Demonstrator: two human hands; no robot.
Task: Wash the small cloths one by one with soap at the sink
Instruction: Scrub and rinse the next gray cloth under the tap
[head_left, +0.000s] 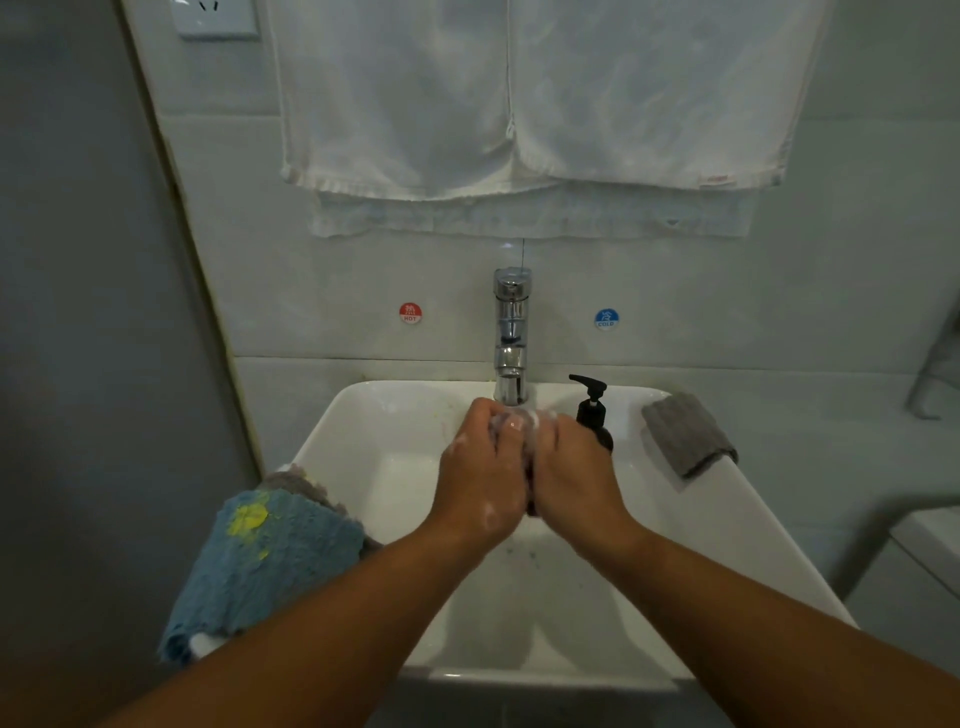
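— Where's the cloth (531, 499)?
— Clenched between left hand (480, 467) and right hand (571, 470), below the faucet (511, 338) at twelve o'clock; purplish, I think. Scrub fold against fold, keeping lather over the basin (374, 467).

Over the white rectangular ceramic sink (332, 431), the left-hand grip (480, 467) and the right-hand grip (571, 467) squeeze a small dark soapy cloth (531, 493) between them, just before the chrome tap (511, 332). A blue fluffy cloth with a yellow stain (270, 556) hangs over the left rim. A folded grey cloth (688, 434) and a black pump bottle (592, 413) are on the right side.
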